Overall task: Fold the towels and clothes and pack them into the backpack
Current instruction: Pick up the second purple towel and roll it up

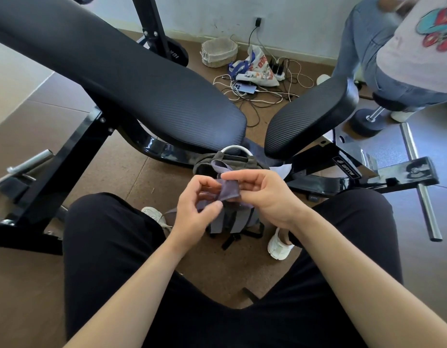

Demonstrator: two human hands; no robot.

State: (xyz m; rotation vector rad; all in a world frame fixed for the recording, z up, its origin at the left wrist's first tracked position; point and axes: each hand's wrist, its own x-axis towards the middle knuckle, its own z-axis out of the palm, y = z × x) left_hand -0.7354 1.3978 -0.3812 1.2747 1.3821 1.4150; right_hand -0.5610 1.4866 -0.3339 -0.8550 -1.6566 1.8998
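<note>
I see my left hand (197, 205) and right hand (263, 194) both pinching a strip of purple-grey fabric (228, 190) in curled fingers (233, 175) just above the backpack (233, 222), which stands on the floor (132, 177) near me, in front of the black weight bench (142, 79).

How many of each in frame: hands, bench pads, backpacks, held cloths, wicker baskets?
hands: 2 (left hand, right hand)
bench pads: 2 (long pad, short pad)
backpack: 1
purple cloth, pinched by both hands: 1
basket: 1
Total: 7
</note>
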